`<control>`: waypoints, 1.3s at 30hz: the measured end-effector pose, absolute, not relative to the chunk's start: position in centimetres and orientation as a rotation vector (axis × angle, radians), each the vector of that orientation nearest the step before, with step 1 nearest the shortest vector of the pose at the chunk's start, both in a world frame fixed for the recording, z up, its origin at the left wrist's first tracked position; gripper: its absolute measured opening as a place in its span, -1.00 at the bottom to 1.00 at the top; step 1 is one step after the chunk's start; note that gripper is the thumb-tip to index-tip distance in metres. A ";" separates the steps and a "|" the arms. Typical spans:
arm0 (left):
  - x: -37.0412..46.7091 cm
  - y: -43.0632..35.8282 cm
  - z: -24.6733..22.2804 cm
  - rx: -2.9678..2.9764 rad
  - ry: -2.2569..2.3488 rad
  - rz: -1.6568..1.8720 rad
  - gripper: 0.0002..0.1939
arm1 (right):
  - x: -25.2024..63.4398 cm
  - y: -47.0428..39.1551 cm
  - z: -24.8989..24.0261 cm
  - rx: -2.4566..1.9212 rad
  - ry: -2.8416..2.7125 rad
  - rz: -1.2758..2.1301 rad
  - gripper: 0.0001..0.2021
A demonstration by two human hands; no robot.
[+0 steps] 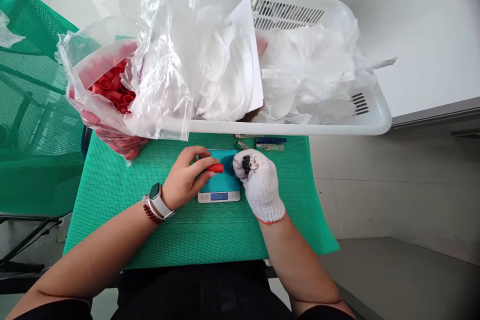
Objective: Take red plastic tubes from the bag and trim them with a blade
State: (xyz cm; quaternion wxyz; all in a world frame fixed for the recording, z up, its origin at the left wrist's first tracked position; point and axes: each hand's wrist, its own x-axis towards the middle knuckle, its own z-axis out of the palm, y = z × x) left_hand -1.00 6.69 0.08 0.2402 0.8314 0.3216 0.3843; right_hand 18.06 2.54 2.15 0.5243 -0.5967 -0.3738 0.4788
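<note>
Between the fingertips of my left hand (191, 172) is a small red plastic piece (216, 168), held above a digital scale (219, 197) with a bluish top. A watch and beads circle that wrist. My right hand (260, 180), in a white knitted glove, is closed around a black tool (246, 162); most of the tool is hidden in the fist, so its kind does not show. The fist is beside the scale's right edge, a short gap from the red piece. To the left, an open plastic bag (101, 132) is full of red tube-like pieces (114, 87).
A white plastic basket (285, 129) with crumpled clear bags (311, 65) and a white card (247, 55) spans the far side of the green-covered table (165, 245). A blue pen (270, 140) lies before it. A green mesh chair (33, 110) stands left.
</note>
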 end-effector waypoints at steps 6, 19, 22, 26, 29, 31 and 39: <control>-0.8 6.5 0.1 2.214 0.830 1.148 -0.81 | 18.1 2.3 1.6 -1.461 -1.049 1.073 -0.70; -0.7 6.3 0.0 2.228 0.807 1.136 -0.77 | 18.3 1.8 2.1 -1.531 -1.534 0.786 -0.66; -0.7 6.3 0.1 2.213 0.763 1.124 -0.77 | 18.2 2.1 2.3 -1.574 -1.570 0.720 -0.66; -0.8 6.3 0.3 2.133 0.835 1.101 -0.80 | 18.1 1.9 2.5 -1.585 -1.658 0.647 -0.66; -0.9 6.4 0.2 2.093 0.905 1.089 -0.83 | 18.0 1.6 2.6 -1.548 -1.708 0.634 -0.67; -0.9 6.4 0.1 2.107 0.880 1.089 -0.84 | 18.0 1.6 2.6 -1.535 -1.706 0.647 -0.67; -0.7 6.3 0.1 2.136 0.735 1.079 -0.79 | 18.3 2.0 2.5 -1.587 -1.635 0.649 -0.67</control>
